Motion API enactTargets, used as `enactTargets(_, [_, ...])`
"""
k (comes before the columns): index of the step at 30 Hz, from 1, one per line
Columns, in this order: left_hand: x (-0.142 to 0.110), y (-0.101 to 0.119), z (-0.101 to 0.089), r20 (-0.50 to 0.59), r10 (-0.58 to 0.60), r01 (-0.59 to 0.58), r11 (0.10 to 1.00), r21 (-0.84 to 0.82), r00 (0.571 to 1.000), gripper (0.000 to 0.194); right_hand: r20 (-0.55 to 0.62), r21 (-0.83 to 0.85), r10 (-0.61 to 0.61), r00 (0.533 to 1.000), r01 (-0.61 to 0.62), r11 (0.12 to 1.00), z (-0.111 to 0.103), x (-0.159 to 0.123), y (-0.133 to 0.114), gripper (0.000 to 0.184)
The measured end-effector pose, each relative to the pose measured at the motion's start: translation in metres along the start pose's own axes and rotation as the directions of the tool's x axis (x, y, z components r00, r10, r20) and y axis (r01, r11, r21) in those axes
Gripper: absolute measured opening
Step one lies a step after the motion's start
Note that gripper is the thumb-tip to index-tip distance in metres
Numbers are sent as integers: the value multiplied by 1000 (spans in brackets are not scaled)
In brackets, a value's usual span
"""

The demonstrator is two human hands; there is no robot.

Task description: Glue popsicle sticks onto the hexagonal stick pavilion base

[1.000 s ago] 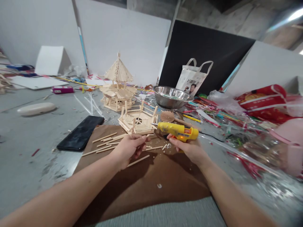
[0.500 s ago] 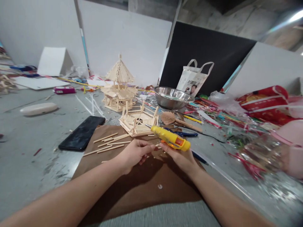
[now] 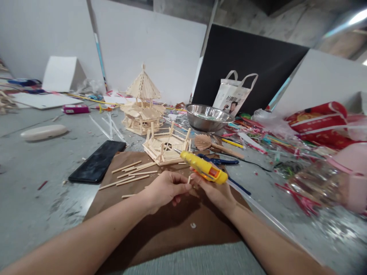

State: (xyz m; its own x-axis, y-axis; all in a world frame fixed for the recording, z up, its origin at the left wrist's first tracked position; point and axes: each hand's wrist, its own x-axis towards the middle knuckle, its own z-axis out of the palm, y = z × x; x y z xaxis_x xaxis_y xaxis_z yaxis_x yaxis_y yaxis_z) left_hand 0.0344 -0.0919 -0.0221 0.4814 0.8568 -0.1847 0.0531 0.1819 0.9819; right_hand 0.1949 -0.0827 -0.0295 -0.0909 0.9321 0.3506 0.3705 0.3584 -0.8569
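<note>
My left hand [image 3: 168, 190] pinches a short wooden stick [image 3: 189, 179] that points upward between thumb and forefinger. Close beside it, my right hand [image 3: 216, 193] is wrapped round a yellow hot glue gun [image 3: 204, 167], its nozzle aimed left toward a six-sided stick frame [image 3: 168, 147]. This frame has short upright posts and stands at the far edge of a brown cloth [image 3: 160, 236]. Several loose wooden sticks [image 3: 136, 173] lie left of it. Behind stands a tiered stick pavilion [image 3: 142, 101] with a pointed roof. Blue-handled pliers [image 3: 219, 160] rest behind the glue gun.
A black phone [image 3: 97, 161] lies at the cloth's left edge. Beyond are a steel bowl [image 3: 209, 117] and a white bag [image 3: 233, 93]. Rightward lie a wooden brush-like piece [image 3: 218, 146], plastic scraps and a pink-lidded clear container [image 3: 349, 175]. A white oval case [image 3: 44, 132] sits left.
The short stick between my left fingers has turned from lying roughly level to upright. My right hand and the glue gun have shifted slightly left, partly with the whole view.
</note>
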Motion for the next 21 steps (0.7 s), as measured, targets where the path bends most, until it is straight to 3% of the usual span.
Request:
enactTargets(3, [3, 2, -5, -145, 2, -2, 1000, -5, 989, 29, -75, -24, -13, 997, 12, 1000, -12, 8, -2, 26])
enactTargets(7, [5, 7, -12, -325, -10, 29, 998, 55, 946, 27, -33, -14, 62, 998, -62, 998, -27, 15, 0, 25])
enactTargets(15, [8, 2, -27, -435, 223, -21, 906, 423, 872, 33, 92, -63, 7, 996, -1, 998, -30, 14, -3, 19])
enactTargets(21, [8, 5, -30, -476, 250, 15, 874, 486, 843, 35, 107, -72, -16, 994, 24, 997, -32, 15, 3, 22])
